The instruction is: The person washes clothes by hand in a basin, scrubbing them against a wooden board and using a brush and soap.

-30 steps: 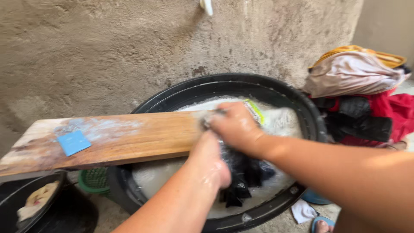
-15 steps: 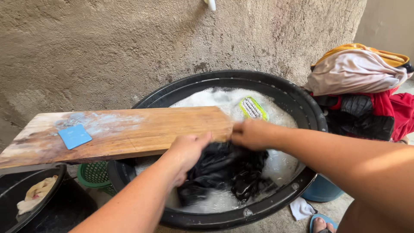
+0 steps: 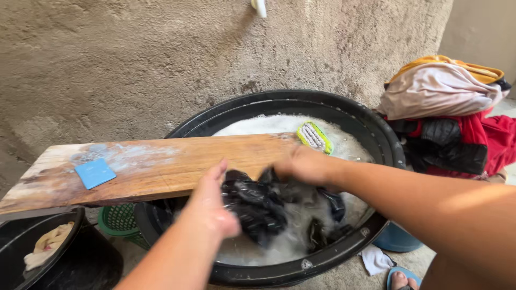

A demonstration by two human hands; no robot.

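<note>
**A:** so where was the black garment (image 3: 258, 207) at that point?

**B:** in the big black tub (image 3: 376, 134), sitting in the suds at about 6 o'clock of the basin, right below the wooden washboard plank (image 3: 177, 161). The left hand (image 3: 212, 207) was closed on its left end, and the right hand (image 3: 306, 165) gripped the other end up at the plank's edge.

**A:** anything else around?

**B:** a green scrub brush (image 3: 314, 137) at 12 o'clock from the right hand, a blue soap bar (image 3: 94, 173) on the plank at 9 o'clock, and a clothes pile (image 3: 446, 118) at 3 o'clock.
</note>
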